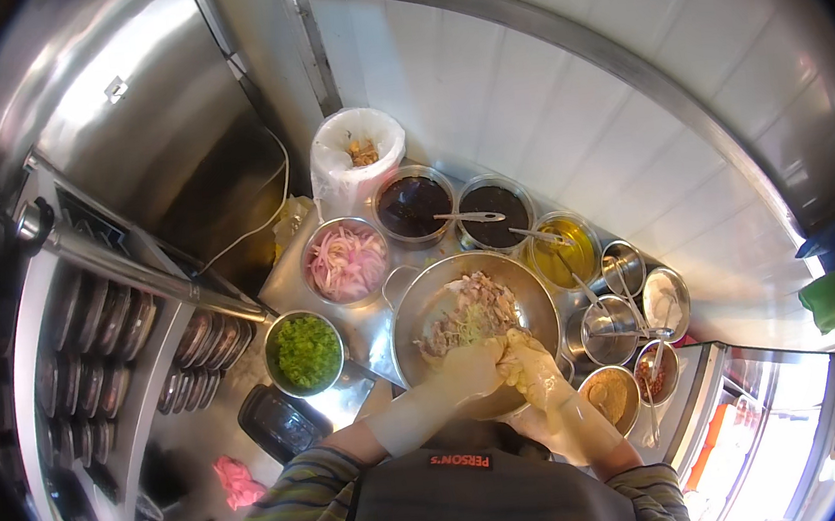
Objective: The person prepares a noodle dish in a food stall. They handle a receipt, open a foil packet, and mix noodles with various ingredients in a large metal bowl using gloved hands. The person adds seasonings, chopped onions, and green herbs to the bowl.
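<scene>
Both my hands wear thin translucent plastic gloves and meet over the near side of a wide metal bowl [408,321] with loop handles. My left hand [473,367] reaches in from the left, its fingers partly hidden where they meet the other hand. Curled fingers show on my right hand [524,363], and its glove looks yellowish and wet. Whether anything is held between the hands cannot be made out. Just beyond them, a heap of shredded pale meat [486,303] lies in the bowl, with thin light-green shreds on top.
Around the bowl stand sliced pink onions [346,260], chopped greens [305,350], two tubs of dark liquid [414,206] and yellow oil [563,250] with spoons. Metal seasoning cups [609,332] and brown powder [610,396] crowd the right. A bag-lined bin [356,134] stands behind; a black tray [279,424] sits lower left.
</scene>
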Demonstrator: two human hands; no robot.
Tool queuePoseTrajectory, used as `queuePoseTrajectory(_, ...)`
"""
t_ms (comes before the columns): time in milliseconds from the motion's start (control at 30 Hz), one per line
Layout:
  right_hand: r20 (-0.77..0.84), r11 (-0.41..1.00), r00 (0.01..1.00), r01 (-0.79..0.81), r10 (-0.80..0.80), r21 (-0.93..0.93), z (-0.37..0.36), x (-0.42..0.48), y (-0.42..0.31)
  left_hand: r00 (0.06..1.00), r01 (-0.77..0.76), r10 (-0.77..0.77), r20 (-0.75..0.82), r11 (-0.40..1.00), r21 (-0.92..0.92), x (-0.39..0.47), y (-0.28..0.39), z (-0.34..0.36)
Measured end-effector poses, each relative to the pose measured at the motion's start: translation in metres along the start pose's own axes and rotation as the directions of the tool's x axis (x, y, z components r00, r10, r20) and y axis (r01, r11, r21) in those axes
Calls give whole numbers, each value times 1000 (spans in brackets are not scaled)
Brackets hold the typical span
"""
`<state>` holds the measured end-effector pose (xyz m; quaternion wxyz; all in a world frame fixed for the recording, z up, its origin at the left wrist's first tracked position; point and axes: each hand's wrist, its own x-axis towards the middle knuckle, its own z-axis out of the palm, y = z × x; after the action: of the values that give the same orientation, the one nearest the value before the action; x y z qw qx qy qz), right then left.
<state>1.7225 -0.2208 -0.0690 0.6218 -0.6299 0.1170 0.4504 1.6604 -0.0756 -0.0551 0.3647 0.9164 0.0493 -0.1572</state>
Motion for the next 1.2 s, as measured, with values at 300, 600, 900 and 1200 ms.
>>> queuePoseTrajectory(300, -180, 988, 980, 59, -85, -145, 0, -15, -15, 997, -77, 46, -63, 691, -719, -9, 0, 4)
queuePoseTrajectory(600, 405, 49, 570, 618, -715, -784, -36, -22, 28, 923, 321, -318, 217, 323, -890, -6, 20, 48)
queuePoseTrajectory(900, -90, 719, 727, 687, -681, 103, 4, 6, 19, 909, 1, -232, -347, 833, -554, 11, 35, 40)
queuePoseTrajectory(1200, -140, 738, 778, 499, -613, -455, 36, -64, -62, 772, -108, 294, -564, 935, 339, 23, 14, 4)
